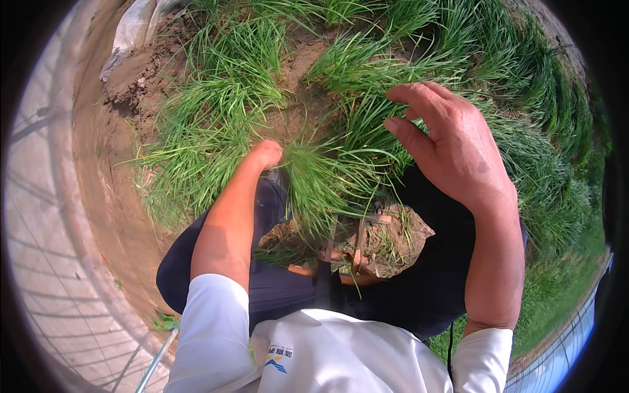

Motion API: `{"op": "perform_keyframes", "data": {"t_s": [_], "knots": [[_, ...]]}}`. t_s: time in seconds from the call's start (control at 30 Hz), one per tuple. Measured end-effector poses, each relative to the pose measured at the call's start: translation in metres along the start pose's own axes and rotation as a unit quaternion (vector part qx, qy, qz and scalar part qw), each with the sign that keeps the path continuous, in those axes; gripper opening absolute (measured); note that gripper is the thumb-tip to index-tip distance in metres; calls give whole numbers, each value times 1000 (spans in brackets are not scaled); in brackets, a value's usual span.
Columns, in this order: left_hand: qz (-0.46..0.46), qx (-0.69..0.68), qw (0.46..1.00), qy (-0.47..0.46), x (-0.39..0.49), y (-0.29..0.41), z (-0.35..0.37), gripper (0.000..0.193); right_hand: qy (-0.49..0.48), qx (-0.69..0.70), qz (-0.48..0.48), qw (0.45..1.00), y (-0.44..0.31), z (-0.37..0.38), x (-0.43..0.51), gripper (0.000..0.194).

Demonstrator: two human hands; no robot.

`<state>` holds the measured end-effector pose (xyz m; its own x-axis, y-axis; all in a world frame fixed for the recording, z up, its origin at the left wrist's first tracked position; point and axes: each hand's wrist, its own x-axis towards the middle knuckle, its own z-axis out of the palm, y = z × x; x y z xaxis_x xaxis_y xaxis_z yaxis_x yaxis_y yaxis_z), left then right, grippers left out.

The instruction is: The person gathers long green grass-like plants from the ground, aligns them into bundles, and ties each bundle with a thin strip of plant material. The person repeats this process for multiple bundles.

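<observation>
My left hand (268, 154) is closed in a fist around the base of a bunch of long, thin green leaves (317, 179), probably Chinese chives. The leaves fan out from the fist to the right and down between my knees, and look slightly blurred. Inside the fist, the bunch's base is hidden. Higher and to the right, my right hand (454, 135) is held above the growing plants with fingers curved and thumb apart. Nothing shows between its fingers.
Dense rows of the same green plants (236, 64) stand ahead and to the right, with bare soil (302, 64) between clumps. A small wooden frame (358, 245), perhaps a stool, is between my legs. Pale sheeting (130, 32) lies at upper left; a paved strip (54, 236) runs along the left.
</observation>
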<state>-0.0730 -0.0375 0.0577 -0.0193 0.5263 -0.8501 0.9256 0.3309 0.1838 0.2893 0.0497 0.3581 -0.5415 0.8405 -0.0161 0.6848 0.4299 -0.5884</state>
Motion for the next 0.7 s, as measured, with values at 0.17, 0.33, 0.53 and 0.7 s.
{"op": "perform_keyframes", "data": {"t_s": [0.17, 0.33, 0.53, 0.7], "knots": [[-116, -55, 991, -24, 21, -1, 12, 53, -46, -32, 11, 998, 0, -13, 6, 30], [-34, 28, 995, 88, 47, -3, 3, 67, -65, -15, 34, 997, 6, -14, 9, 34], [-62, -313, 947, 40, 77, -7, -8, 54, -82, -4, 71, 994, 7, -13, 12, 35], [-41, -192, 981, -2, 80, 2, 3, 45, -89, -3, 55, 995, 6, -11, 17, 34]]}}
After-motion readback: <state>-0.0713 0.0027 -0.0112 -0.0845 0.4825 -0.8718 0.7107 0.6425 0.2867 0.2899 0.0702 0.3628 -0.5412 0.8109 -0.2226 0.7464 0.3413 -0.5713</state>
